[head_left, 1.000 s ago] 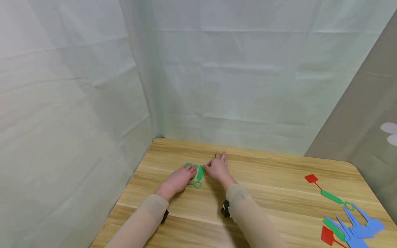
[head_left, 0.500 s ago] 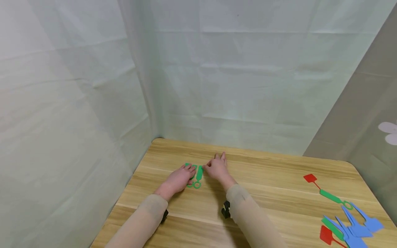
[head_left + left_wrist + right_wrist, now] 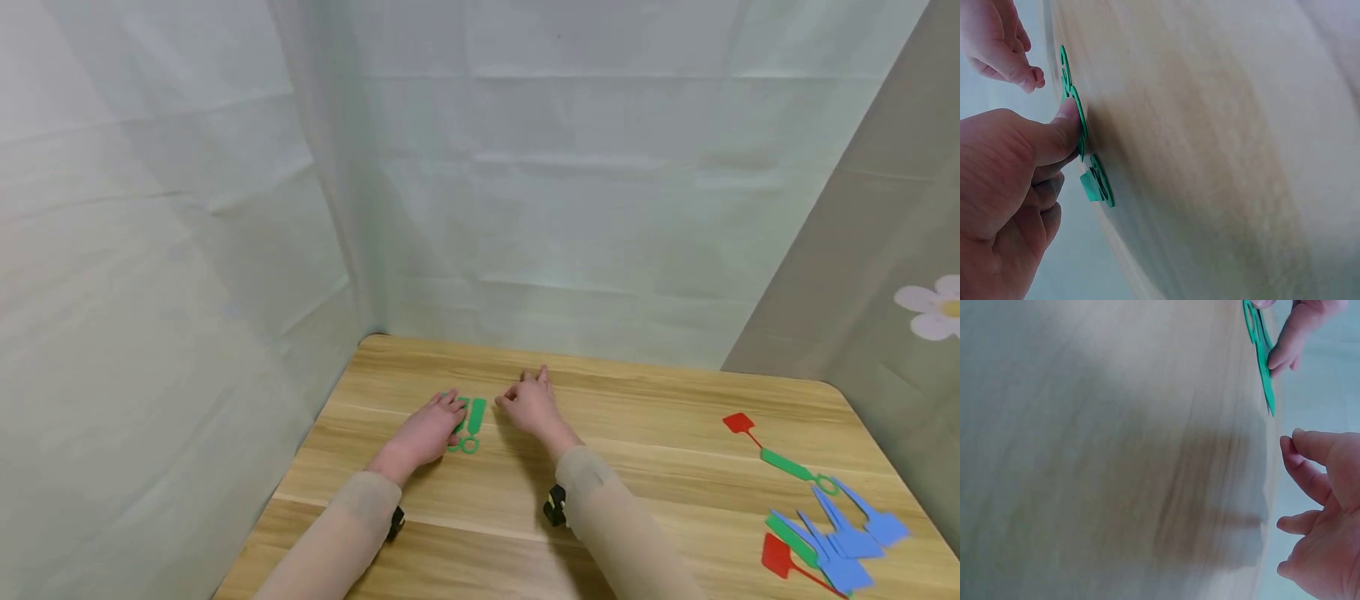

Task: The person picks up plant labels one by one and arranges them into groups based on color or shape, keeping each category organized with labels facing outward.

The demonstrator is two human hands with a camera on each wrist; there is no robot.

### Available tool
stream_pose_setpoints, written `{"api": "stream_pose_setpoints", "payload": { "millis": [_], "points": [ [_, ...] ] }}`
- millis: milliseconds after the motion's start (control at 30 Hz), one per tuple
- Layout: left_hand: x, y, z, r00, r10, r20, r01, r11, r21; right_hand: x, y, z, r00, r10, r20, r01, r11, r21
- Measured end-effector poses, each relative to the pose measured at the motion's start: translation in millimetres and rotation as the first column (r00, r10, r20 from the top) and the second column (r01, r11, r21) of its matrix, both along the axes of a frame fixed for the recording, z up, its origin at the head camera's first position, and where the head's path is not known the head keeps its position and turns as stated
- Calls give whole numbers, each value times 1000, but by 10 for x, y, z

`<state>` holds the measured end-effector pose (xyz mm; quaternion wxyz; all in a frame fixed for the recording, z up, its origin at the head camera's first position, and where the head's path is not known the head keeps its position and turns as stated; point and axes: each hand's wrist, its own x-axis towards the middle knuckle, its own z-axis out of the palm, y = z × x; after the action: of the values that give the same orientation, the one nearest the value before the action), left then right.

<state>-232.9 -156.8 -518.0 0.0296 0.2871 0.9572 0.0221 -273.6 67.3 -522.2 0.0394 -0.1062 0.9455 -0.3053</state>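
Observation:
My left hand (image 3: 429, 429) rests on flat green plastic tags with ring ends, covering part of them. In the left wrist view its thumb touches a green ring piece (image 3: 1080, 115), and another green piece (image 3: 1099, 182) lies below. Just right of that hand, a green tag (image 3: 476, 415) lies with its ring toward me. My right hand (image 3: 534, 408) hovers beside this tag, a small gap away. In the right wrist view, the thumb and index finger (image 3: 1304, 472) nearly meet with nothing between them, the other fingers loosely bent.
At the right of the wooden table (image 3: 637, 467) lie a red tag (image 3: 739, 422) with a thin stem, a green ring tag (image 3: 786, 463), several blue T-shaped tags (image 3: 847, 537) and another red tag (image 3: 777, 556). Pale cloth (image 3: 562, 208) hangs behind and to the left.
My right hand has let go of the green tag's upper end and moved slightly right. The left hand stays on the tags. The head view has turned a little to the right.

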Motion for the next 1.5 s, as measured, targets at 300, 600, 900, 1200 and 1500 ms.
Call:
{"api": "stream_pose_setpoints", "payload": {
  "millis": [300,600,900,1200,1500],
  "points": [
    [-20,-30,-29,1000,15,-4,-15,1000,-21,26,17,58,1000,21,-10,-21,1000,-18],
    [-48,-44,-41,1000,5,-6,-5,1000,-10,29,36,71,1000,12,-21,-13,1000,-24],
    [-77,-107,-90,999,-48,-9,49,997,60,38,218,56,996,26,-90,-34,996,-85],
    [-87,-75,-91,998,-65,-1,64,991,120,200,706,64,992,107,-65,-112,991,-78],
    [-109,-21,-72,998,-60,-7,60,993,105,502,1069,119,989,124,-75,-131,986,-98]
  ]
}}
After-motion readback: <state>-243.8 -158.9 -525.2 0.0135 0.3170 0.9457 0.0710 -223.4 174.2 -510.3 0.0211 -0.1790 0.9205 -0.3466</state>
